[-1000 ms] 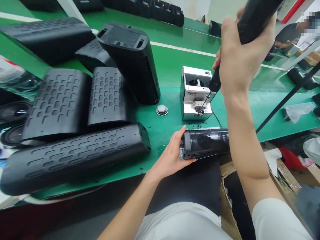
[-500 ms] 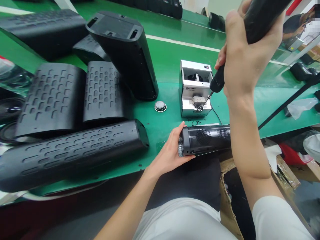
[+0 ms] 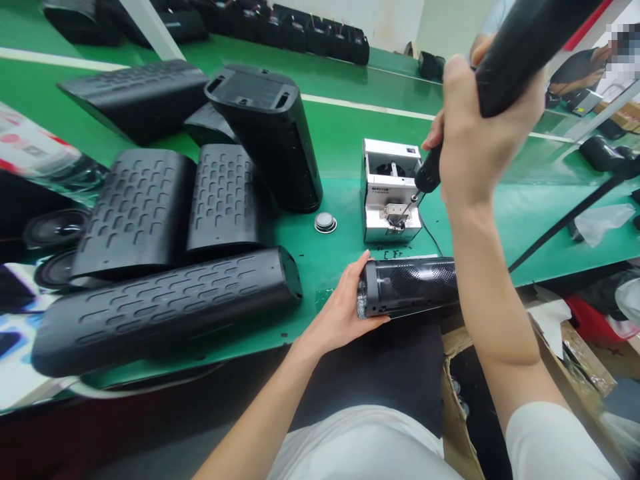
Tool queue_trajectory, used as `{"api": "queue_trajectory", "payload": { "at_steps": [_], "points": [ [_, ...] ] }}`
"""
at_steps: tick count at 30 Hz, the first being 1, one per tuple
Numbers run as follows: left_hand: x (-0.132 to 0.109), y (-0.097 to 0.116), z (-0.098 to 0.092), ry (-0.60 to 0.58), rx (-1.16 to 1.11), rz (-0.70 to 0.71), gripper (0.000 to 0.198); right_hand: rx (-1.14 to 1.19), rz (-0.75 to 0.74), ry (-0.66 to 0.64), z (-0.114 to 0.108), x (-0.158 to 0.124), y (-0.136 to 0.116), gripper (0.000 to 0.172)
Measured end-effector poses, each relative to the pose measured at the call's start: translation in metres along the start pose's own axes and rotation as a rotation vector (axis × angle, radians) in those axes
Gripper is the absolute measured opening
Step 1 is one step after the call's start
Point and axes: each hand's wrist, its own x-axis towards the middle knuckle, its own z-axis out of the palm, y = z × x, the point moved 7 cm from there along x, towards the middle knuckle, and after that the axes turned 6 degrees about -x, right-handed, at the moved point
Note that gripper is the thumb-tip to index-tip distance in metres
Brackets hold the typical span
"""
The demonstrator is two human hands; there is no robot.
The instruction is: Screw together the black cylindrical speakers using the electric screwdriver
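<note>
My right hand [image 3: 487, 127] is wrapped round a black electric screwdriver [image 3: 515, 57], raised and tilted. Its bit points down at the pick-up spot on the front of a silver screw feeder [image 3: 393, 200]; whether the tip touches a screw is too small to tell. My left hand [image 3: 340, 307] grips the left end of a dark cylindrical speaker [image 3: 410, 283] with a perforated grille, lying at the bench's near edge. The speaker's right end is hidden behind my right forearm. Just left of the feeder lies a small round metal-rimmed disc [image 3: 325, 223].
Several black patterned speaker housings [image 3: 170, 307] crowd the left of the green bench [image 3: 345, 187]. One plain black housing [image 3: 270, 133] leans upright. A bottle [image 3: 45, 147] lies far left. An open cardboard box [image 3: 455, 400] stands below the edge. Another person [image 3: 575, 73] sits far right.
The view has shifted, so the bench things appear slightly lower and further right. My right hand and the screwdriver hold nearly the same place at the feeder; my left hand keeps its grip.
</note>
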Motion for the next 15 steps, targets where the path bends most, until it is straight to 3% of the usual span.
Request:
{"api": "queue_trajectory", "payload": {
  "at_steps": [8,15],
  "points": [
    [-0.0009,-0.0026,0.0012,0.003,-0.009,0.007,0.125,0.002,0.069,0.006,-0.0001,0.0023,0.0031,0.03],
    [-0.0012,-0.0019,0.0014,0.004,-0.003,-0.001,0.125,-0.016,0.071,-0.031,-0.0037,0.0016,0.0072,0.028]
  ]
}}
